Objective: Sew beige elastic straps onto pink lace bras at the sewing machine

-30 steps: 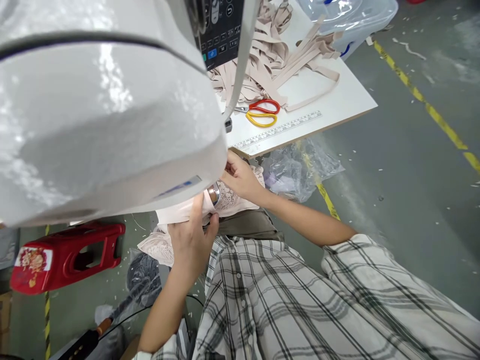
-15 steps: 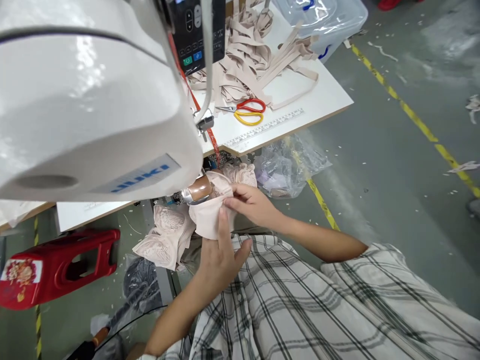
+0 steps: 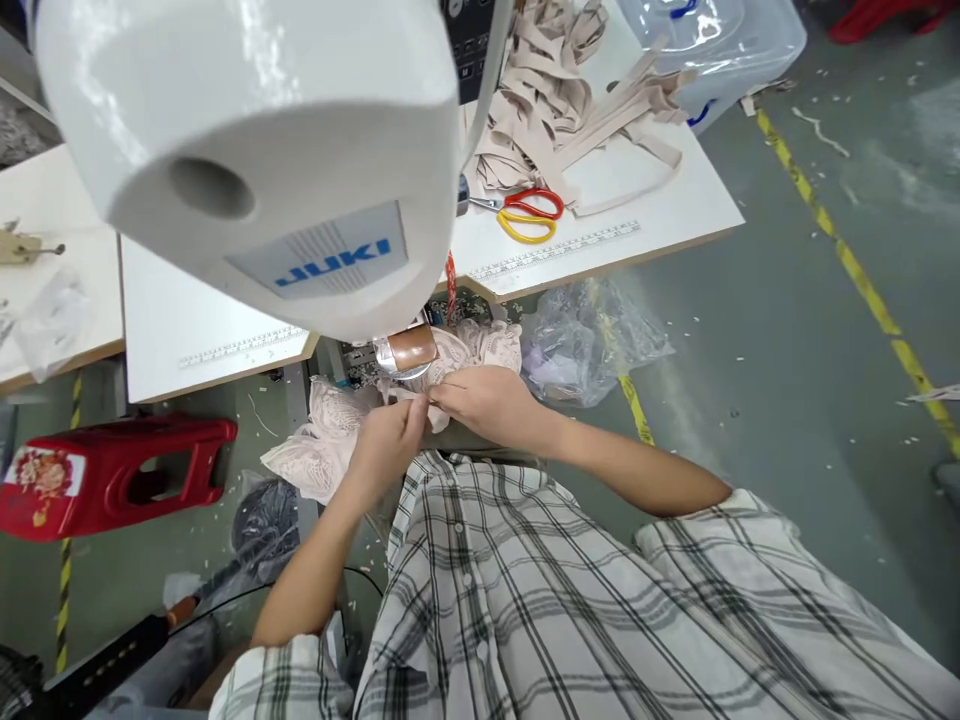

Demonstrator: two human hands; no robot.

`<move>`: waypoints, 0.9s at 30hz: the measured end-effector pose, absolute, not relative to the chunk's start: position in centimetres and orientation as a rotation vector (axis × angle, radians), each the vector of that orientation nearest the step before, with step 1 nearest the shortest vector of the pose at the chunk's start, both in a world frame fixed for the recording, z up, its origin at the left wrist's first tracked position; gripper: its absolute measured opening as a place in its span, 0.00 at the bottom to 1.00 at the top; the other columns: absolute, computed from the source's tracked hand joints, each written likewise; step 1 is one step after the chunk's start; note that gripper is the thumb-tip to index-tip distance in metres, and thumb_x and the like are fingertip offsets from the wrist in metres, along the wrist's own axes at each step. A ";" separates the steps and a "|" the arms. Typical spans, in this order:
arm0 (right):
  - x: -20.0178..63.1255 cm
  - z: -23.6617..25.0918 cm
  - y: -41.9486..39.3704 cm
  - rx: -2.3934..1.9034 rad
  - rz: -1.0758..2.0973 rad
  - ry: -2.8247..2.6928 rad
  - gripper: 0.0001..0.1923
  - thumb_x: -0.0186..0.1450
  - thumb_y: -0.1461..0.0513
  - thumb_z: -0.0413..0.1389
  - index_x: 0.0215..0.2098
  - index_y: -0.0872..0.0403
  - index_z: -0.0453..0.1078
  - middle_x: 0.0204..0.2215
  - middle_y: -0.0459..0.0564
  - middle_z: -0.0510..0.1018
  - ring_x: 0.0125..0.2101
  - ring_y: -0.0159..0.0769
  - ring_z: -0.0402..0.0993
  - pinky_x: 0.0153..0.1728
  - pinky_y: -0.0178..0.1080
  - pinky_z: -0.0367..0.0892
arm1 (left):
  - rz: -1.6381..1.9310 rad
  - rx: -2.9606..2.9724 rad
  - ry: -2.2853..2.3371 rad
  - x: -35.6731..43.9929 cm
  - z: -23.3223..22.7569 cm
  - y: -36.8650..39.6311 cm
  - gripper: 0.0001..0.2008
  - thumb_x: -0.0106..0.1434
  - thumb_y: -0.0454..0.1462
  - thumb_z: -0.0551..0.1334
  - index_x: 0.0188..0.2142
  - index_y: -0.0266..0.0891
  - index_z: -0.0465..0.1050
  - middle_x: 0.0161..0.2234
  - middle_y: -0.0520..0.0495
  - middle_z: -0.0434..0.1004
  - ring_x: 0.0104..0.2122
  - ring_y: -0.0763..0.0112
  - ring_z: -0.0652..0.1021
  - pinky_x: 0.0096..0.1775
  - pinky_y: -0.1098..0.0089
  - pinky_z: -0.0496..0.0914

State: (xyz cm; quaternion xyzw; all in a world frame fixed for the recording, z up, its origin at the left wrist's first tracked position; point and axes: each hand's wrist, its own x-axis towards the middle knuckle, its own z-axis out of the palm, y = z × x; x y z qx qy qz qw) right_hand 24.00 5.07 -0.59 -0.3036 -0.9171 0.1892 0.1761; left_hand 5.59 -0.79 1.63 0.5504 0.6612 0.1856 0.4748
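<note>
A pale pink lace bra (image 3: 491, 345) lies at the front of the white sewing machine (image 3: 300, 130), one lacy part bunched to the right. Lace cups (image 3: 322, 445) in the same pink hang at the left; whether they belong to the same piece I cannot tell. My left hand (image 3: 384, 442) pinches the bra's near edge, thumb and fingers together. Beside it, almost touching, my right hand (image 3: 491, 402) is closed on that edge too. Just beyond my fingertips is the machine's metal and copper-coloured bed end (image 3: 411, 350). The needle is hidden behind the machine head.
Red-and-yellow scissors (image 3: 531, 215) and a heap of pink straps (image 3: 540, 110) lie on the white table (image 3: 701, 205). A clear plastic bag (image 3: 585, 340) is below its edge. A red stool (image 3: 127, 470) stands left, a clear bin (image 3: 727, 50) back right.
My left hand, with fingers stretched over the fabric before, has drawn back left and now pinches its edge. My right hand has come in beside it. The view has shifted left.
</note>
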 end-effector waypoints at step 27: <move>22.5 -3.7 3.0 -1.005 0.738 -2.063 0.09 0.71 0.58 0.55 0.36 0.51 0.75 0.33 0.49 0.79 0.35 0.35 0.76 0.34 0.37 0.69 | 0.797 1.330 1.692 6.3 0.8 -1.3 0.17 0.68 0.46 0.57 0.26 0.40 0.70 0.24 0.52 0.71 0.25 0.72 0.69 0.29 0.71 0.61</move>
